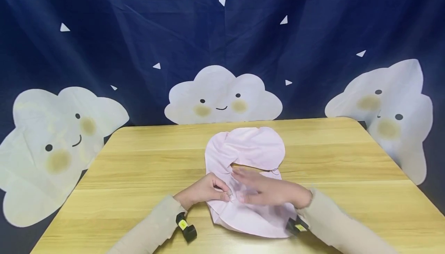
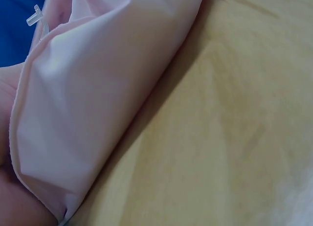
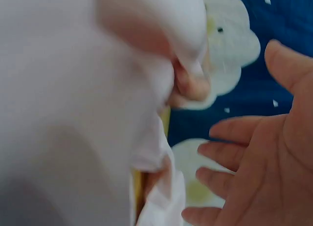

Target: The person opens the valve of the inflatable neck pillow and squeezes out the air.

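A pale pink inflatable neck pillow (image 1: 255, 147), soft and creased, lies curved on the table with a gap near its middle. Its upper lobe looks puffed, its lower part flatter and wrinkled. My left hand (image 1: 205, 189) pinches its near part between thumb and fingers. In the left wrist view, a small clear plastic valve (image 2: 35, 15) sticks up beyond the pillow's seamed edge. My right hand (image 1: 269, 188) is held over the pillow, its fingers extended. The right wrist view shows that hand's palm (image 3: 274, 172) with spread fingers, apart from the pink material.
The pillow lies on a light wood-grain table (image 1: 146, 157). Behind the table hangs a dark blue curtain (image 1: 194, 22) printed with white clouds and small triangles. Black bands with yellow labels (image 1: 183, 224) sit at both wrists.
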Demonstrator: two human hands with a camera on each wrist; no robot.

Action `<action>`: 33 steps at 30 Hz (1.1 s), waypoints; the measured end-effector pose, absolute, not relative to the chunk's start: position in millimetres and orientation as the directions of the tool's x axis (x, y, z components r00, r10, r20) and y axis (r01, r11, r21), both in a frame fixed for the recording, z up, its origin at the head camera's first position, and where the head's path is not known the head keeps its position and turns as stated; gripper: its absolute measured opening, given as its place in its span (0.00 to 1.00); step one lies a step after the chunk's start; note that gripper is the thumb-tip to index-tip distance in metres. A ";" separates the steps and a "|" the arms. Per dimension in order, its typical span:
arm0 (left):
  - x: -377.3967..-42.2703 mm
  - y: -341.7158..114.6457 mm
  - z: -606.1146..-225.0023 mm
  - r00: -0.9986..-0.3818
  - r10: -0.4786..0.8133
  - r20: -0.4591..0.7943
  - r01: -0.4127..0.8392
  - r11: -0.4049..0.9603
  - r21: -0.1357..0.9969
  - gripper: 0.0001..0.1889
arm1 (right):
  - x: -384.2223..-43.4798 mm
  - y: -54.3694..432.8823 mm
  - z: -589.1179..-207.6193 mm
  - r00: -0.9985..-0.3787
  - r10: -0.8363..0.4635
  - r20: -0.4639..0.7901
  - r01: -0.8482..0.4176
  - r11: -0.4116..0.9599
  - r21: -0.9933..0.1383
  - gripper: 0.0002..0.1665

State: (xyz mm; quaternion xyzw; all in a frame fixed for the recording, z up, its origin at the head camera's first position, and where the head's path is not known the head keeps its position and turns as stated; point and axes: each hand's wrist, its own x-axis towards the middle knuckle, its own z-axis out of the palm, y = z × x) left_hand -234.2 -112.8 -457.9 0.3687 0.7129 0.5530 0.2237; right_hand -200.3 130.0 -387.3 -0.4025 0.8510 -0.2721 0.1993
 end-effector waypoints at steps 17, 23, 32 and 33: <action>-233.6 -112.2 -459.3 -0.631 0.771 0.081 0.280 0.129 0.951 0.06 | -154.7 124.7 -418.8 -0.699 -0.690 -0.185 -0.498 0.657 -0.566 0.50; -233.7 -112.5 -458.9 -0.617 0.783 0.084 0.281 0.120 0.952 0.06 | -148.2 116.5 -417.8 -0.724 -0.656 -0.211 -0.492 0.706 -0.509 0.51; -232.6 -112.9 -456.6 -0.607 0.790 0.085 0.277 0.109 0.955 0.09 | -145.2 107.6 -420.4 -0.745 -0.624 -0.237 -0.509 0.760 -0.404 0.56; -232.7 -113.0 -457.3 -0.602 0.793 0.093 0.281 0.102 0.954 0.09 | -145.1 107.0 -420.1 -0.745 -0.623 -0.238 -0.514 0.764 -0.391 0.56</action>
